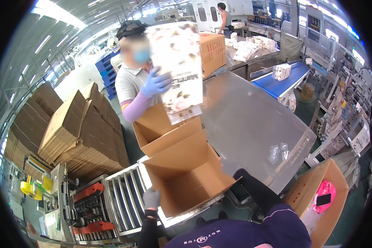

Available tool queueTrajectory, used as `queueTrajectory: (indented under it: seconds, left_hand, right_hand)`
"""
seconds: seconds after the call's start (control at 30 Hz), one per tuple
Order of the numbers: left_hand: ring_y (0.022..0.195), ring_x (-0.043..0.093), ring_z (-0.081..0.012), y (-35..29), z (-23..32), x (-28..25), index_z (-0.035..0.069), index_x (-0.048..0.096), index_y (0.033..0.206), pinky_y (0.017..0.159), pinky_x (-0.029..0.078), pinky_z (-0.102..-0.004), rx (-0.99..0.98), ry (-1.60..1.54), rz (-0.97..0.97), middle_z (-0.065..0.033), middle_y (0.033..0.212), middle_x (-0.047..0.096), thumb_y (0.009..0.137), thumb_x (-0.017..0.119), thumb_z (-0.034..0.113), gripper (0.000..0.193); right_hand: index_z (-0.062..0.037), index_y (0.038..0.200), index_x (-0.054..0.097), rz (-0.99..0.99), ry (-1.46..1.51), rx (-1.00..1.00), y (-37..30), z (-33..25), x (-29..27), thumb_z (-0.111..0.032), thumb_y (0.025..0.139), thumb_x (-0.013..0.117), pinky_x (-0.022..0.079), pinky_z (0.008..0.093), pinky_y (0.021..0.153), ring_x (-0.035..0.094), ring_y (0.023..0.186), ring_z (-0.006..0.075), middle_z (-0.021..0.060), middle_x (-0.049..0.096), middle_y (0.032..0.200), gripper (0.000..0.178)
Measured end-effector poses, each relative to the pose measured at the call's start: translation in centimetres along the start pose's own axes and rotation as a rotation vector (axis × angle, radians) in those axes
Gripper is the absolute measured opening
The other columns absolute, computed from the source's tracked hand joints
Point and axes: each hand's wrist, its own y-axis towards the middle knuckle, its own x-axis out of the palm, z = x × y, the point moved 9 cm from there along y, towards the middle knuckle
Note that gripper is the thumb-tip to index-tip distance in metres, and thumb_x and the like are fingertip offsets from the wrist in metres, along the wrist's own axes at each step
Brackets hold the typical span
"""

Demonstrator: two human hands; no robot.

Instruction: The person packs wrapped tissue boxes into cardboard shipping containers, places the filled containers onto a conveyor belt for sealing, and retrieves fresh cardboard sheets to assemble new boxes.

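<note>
An open cardboard box (186, 182) stands in front of me at the end of a roller conveyor, and its bare inside faces up. My left hand (151, 198), in a grey glove, grips the box at its near left side. Over at the right wall is my right hand (230, 167), smeared by motion, so its fingers do not show clearly. Behind this box sits a second open cardboard box (153, 124). Above that one, a co-worker's blue-gloved hand (157, 82) holds a large white flower-printed pack (177, 62).
A metal table (248, 120) extends to the right, with small clear plastic pieces on it. Rollers (126, 198) and a tape machine lie left, below stacked flat cartons (87, 136). A carton (332, 182) holding a pink bag and phone stands right. Beyond is a blue conveyor belt (285, 78).
</note>
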Motion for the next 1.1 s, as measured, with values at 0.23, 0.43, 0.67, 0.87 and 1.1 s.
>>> queueTrajectory:
  seconds: [0.23,0.43,0.67,0.87,1.1]
  left_hand:
    - [0.094,0.064,-0.0446,2.0,0.5,2.1,0.002,0.070,0.096,0.083,0.052,-0.0472,-0.038,0.068,-0.081,-0.0263,0.095,0.067,0.083,0.056,0.019,0.026]
    - [0.082,0.068,-0.0409,3.8,-1.7,3.1,0.002,0.071,0.081,0.072,0.056,-0.0467,-0.038,0.269,-0.011,-0.0214,0.084,0.070,0.081,0.063,0.017,0.017]
    - [0.077,0.068,-0.0247,0.4,5.2,1.5,0.001,0.042,0.138,0.058,0.057,-0.0401,-0.120,0.701,0.371,-0.0208,0.119,0.062,0.094,0.052,0.010,0.046]
    - [0.098,0.059,-0.0299,0.5,6.0,3.2,0.004,0.049,0.133,0.076,0.049,-0.0315,0.034,0.959,0.264,-0.0300,0.133,0.046,0.094,0.052,0.013,0.040]
    - [0.124,0.047,-0.0359,0.6,6.4,3.0,0.001,0.053,0.128,0.095,0.045,-0.0360,-0.066,0.815,0.097,-0.0294,0.137,0.039,0.089,0.062,0.028,0.048]
  right_hand:
    - [-0.0083,0.149,0.034,0.276,-0.574,0.211,-13.6,5.9,-6.1,-0.054,0.093,0.048,0.028,0.0461,0.112,0.034,0.140,0.0330,0.0186,0.037,0.150,0.074]
    - [-0.0127,0.148,0.040,0.278,-0.644,0.119,-14.9,8.1,-4.0,-0.058,0.090,0.048,0.019,0.0499,0.116,0.026,0.145,0.0330,0.0177,0.032,0.155,0.073]
    - [-0.0135,0.145,0.044,0.354,-0.630,0.072,-14.5,6.8,-4.8,-0.050,0.090,0.051,0.023,0.0481,0.114,0.031,0.142,0.0307,0.0156,0.038,0.152,0.066]
    - [-0.0138,0.144,0.046,0.370,-0.641,0.090,-14.4,6.9,-4.8,-0.050,0.091,0.049,0.024,0.0474,0.114,0.032,0.142,0.0299,0.0153,0.040,0.151,0.064]
    - [-0.0116,0.142,0.047,0.380,-0.624,0.073,-14.7,6.9,-5.0,-0.049,0.090,0.051,0.025,0.0472,0.113,0.033,0.141,0.0304,0.0158,0.041,0.150,0.064]
